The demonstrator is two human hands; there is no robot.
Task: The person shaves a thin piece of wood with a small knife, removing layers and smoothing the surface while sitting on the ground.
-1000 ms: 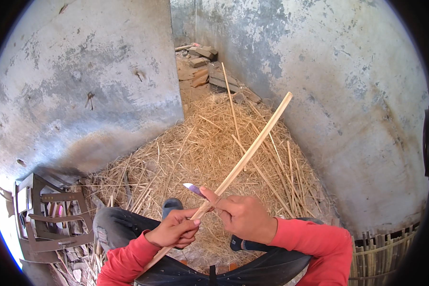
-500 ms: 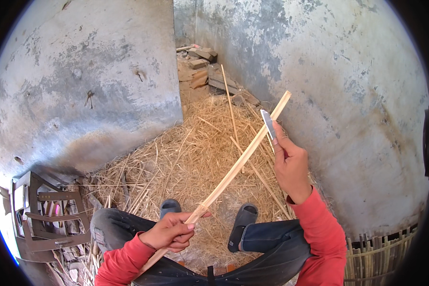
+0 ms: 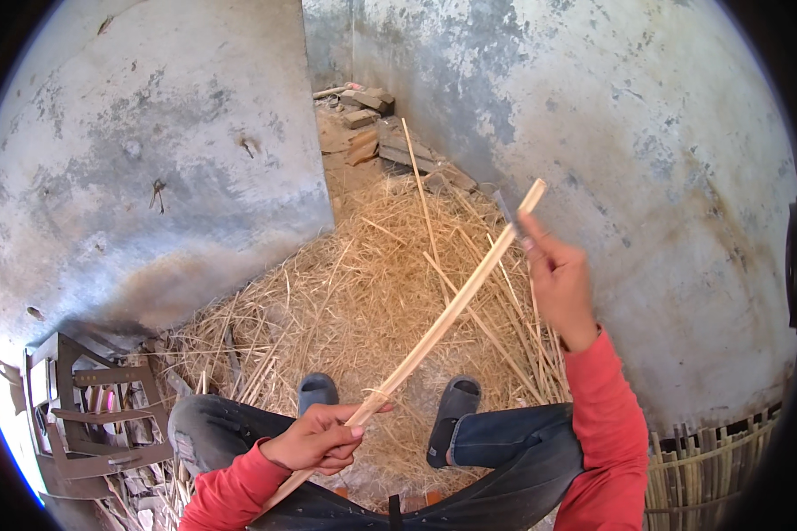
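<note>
A long pale bamboo strip (image 3: 452, 310) slants from below my left forearm up to the right. Near its lower part my left hand (image 3: 314, 440) is closed around it, thumb on top. Close to the strip's upper end, my right hand (image 3: 561, 285) grips a small knife, whose handle the fingers hide. The knife's grey blade (image 3: 506, 209) is blurred and lies against or just behind the strip; exact contact cannot be made out.
Shavings (image 3: 372, 265) cover the floor between two worn walls, with loose sticks on them. Bricks (image 3: 363, 111) lie in the far corner. A wooden frame (image 3: 106, 416) leans at left; a slatted bamboo basket (image 3: 708, 473) stands at lower right. My sandalled feet rest on the floor.
My right hand with the knife has moved slightly up and right along the strip toward its upper end. The left hand keeps its hold in about the same place.
</note>
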